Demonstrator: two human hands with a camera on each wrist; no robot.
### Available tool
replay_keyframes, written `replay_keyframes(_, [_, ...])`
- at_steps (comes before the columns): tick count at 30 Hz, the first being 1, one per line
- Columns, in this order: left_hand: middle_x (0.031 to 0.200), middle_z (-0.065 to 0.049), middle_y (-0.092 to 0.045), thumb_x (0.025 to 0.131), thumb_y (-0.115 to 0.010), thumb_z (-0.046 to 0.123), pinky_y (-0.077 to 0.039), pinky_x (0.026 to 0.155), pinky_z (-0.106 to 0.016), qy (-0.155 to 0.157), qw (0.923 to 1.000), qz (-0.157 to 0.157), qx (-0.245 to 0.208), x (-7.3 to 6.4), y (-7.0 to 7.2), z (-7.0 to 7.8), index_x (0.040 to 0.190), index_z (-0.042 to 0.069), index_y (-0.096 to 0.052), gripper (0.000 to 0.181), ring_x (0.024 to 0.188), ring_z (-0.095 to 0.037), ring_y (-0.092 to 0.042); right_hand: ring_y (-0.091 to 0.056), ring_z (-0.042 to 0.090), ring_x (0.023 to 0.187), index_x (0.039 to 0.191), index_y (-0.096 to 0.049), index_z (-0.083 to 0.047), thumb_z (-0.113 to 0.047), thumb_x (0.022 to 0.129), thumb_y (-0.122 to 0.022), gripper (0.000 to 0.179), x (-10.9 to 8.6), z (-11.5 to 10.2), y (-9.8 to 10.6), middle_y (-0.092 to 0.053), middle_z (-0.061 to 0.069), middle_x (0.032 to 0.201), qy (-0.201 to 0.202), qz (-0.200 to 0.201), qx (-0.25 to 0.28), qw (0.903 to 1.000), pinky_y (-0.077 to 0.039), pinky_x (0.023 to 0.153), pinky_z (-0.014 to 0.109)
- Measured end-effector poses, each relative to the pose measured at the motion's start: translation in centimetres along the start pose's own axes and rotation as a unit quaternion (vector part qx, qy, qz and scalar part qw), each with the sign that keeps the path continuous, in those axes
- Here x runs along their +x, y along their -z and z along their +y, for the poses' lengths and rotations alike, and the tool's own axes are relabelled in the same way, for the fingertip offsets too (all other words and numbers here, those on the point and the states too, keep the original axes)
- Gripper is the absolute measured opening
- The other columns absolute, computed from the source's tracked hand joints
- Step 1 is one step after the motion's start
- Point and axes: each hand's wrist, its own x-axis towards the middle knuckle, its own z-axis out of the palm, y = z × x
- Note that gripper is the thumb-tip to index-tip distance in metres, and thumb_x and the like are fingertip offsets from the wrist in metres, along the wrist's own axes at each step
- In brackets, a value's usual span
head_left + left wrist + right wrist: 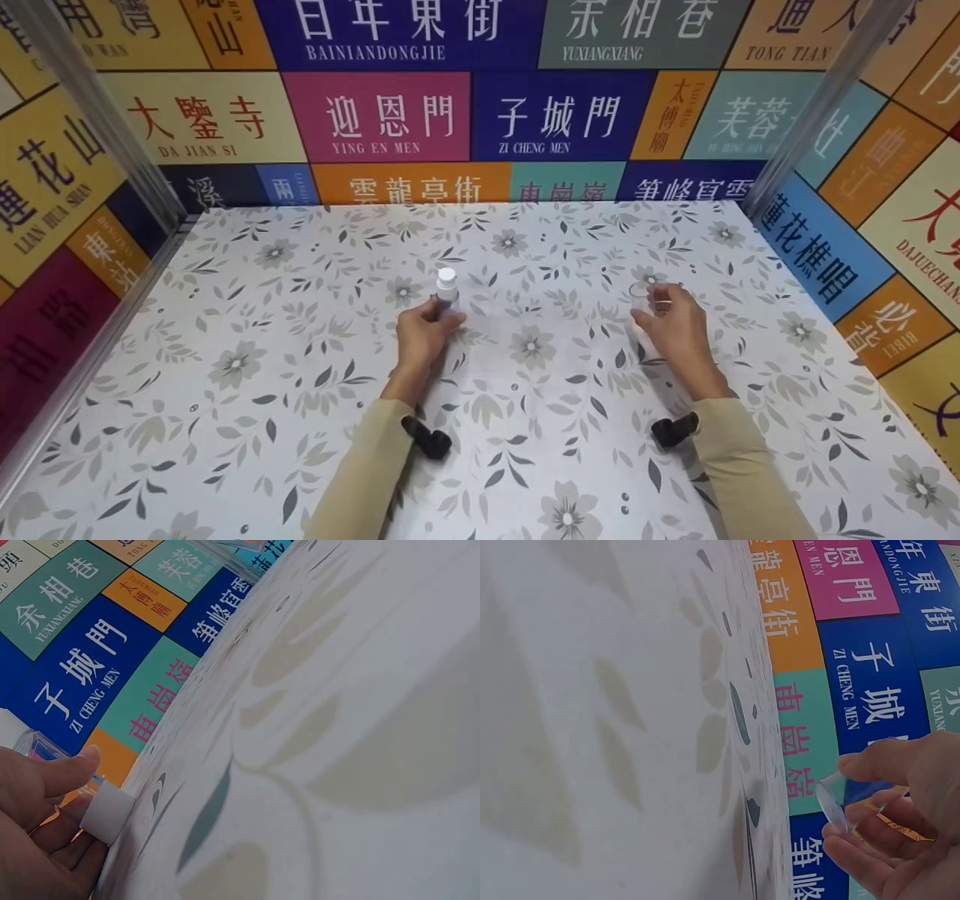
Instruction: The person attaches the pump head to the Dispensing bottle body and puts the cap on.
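Note:
My left hand grips a small clear bottle that stands upright, with a white top at its upper end. In the left wrist view, a white piece shows at the bottle's lower end, close to the tabletop, and the thumb lies across the clear body. Over to the right, my right hand holds a small, clear, cup-like piece between thumb and fingers. The right wrist view shows its round rim facing the table, apart from the surface. Fingers hide part of both things.
A white cloth with grey flowers and leaves covers the table. Behind it and along both sides stand coloured panels with lettering. Metal posts rise at the back corners. Each wrist carries a black camera.

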Motion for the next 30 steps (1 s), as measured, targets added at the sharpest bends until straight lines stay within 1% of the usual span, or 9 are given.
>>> replay_keyframes(6, [0.128,-0.022,-0.066,0.080,-0.079,0.004,-0.051,0.106,-0.038,-0.014,0.9999,0.001,-0.005,0.0,0.0,0.0,0.123,0.000,-0.068,0.044,0.124,-0.031,-0.063,-0.061,0.042,0.114,0.124,-0.059,0.007,-0.005,0.087,-0.072,0.041,-0.1,-0.2,0.0,-0.059,0.027,0.117,0.019,0.019,0.000,0.9996,-0.051,0.102,0.048])
replay_keyframes(11, [0.127,-0.022,-0.067,0.080,-0.079,0.003,-0.051,0.106,-0.038,-0.014,0.9999,-0.001,-0.007,0.0,0.0,-0.1,0.122,0.000,-0.068,0.043,0.123,-0.032,-0.064,-0.063,0.042,0.115,0.129,-0.057,0.008,-0.002,0.088,-0.071,0.044,-0.1,-0.7,0.0,-0.058,0.026,0.122,0.031,0.026,0.020,0.9990,-0.052,0.102,0.046])
replay_keyframes(14, [0.127,-0.021,-0.067,0.080,-0.079,0.004,-0.050,0.107,-0.038,-0.008,1.0000,0.001,-0.003,0.0,0.1,0.0,0.122,0.001,-0.069,0.043,0.123,-0.031,-0.064,-0.063,0.041,0.116,0.131,-0.055,0.007,-0.003,0.089,-0.070,0.046,0.1,-1.4,0.1,-0.060,0.025,0.124,0.033,0.027,0.028,0.9987,-0.052,0.103,0.046])
replay_keyframes(19, [0.130,-0.019,-0.066,0.081,-0.079,0.007,-0.050,0.107,-0.038,-0.001,1.0000,-0.001,0.008,0.0,0.2,0.1,0.124,0.003,-0.068,0.044,0.125,-0.031,-0.063,-0.062,0.039,0.118,0.127,-0.056,0.005,-0.006,0.090,-0.070,0.041,0.2,-2.9,0.3,-0.060,0.024,0.123,0.040,0.031,0.025,0.9984,-0.051,0.104,0.046])
replay_keyframes(24, [0.132,-0.020,-0.064,0.081,-0.079,0.007,-0.050,0.106,-0.038,-0.008,0.9998,0.000,0.017,0.1,0.2,0.0,0.124,0.002,-0.067,0.045,0.126,-0.031,-0.062,-0.061,0.039,0.116,0.124,-0.058,0.005,-0.006,0.089,-0.071,0.039,0.2,-4.1,0.3,-0.060,0.024,0.120,0.069,0.033,0.021,0.9968,-0.050,0.104,0.048])
replay_keyframes(30, [0.134,-0.020,-0.063,0.081,-0.079,0.008,-0.049,0.108,-0.038,-0.001,0.9998,-0.004,0.019,0.1,0.1,-0.1,0.125,0.003,-0.067,0.045,0.129,-0.032,-0.060,-0.062,0.040,0.111,0.122,-0.061,0.006,-0.004,0.088,-0.073,0.038,0.1,-5.4,0.3,-0.062,0.025,0.117,0.096,0.036,0.012,0.9947,-0.052,0.101,0.047])
